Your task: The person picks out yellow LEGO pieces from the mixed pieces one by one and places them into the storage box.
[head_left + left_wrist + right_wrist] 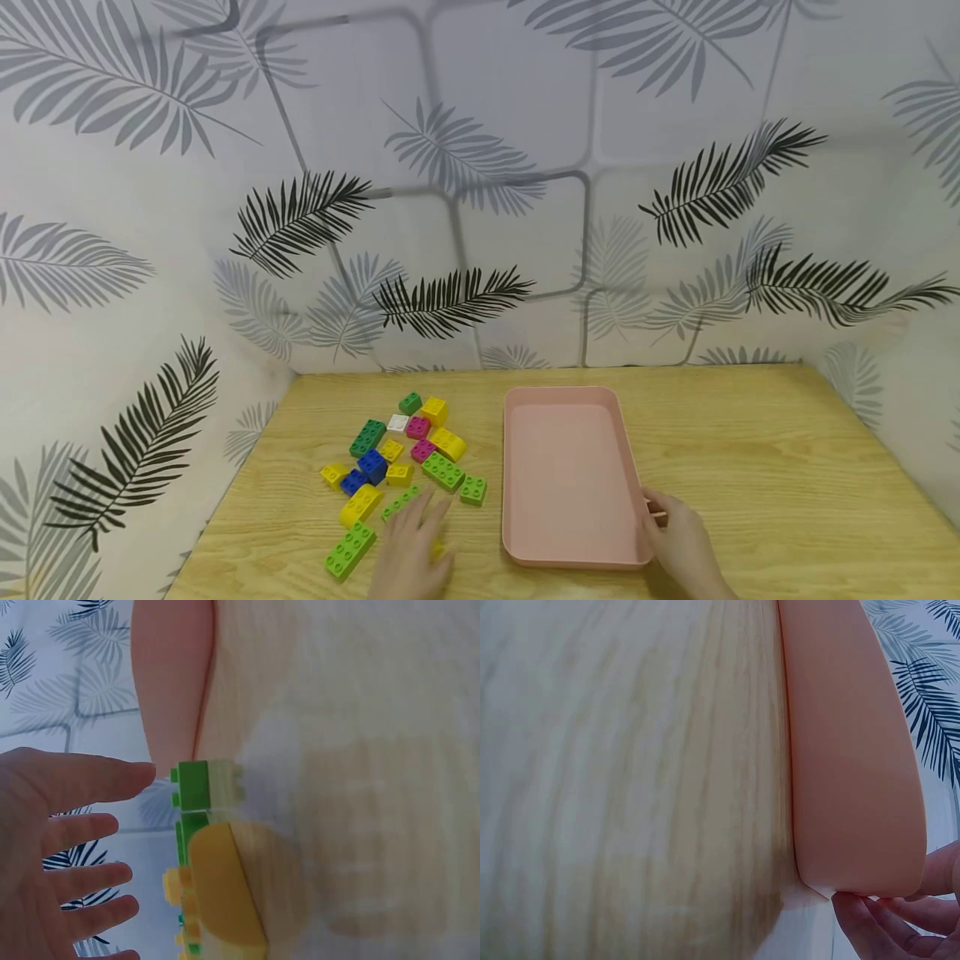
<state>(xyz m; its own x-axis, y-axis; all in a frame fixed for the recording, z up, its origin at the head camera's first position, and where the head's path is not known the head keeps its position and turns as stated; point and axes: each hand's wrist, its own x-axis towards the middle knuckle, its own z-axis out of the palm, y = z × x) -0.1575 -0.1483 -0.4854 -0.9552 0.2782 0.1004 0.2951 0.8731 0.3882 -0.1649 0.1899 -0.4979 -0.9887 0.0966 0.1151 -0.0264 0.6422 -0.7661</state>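
Note:
My left hand (411,546) is spread over the near edge of a group of toy building blocks, its fingers apart and holding nothing. Below it, a yellow block (437,550) is mostly covered in the head view; a rounded yellow block (223,885) shows beside the fingers in the left wrist view. Close to the fingertips lies a long light green block (401,502). My right hand (681,537) grips the right side of a pink tray (570,561) near its front corner. In the right wrist view, thumb and fingers (870,930) meet the tray's wall.
Several green, yellow, blue, magenta and white blocks lie left of the tray, among them a dark green block (367,437) and a light green one (350,551). A leaf-patterned cloth (480,250) hangs behind the wooden table (787,467).

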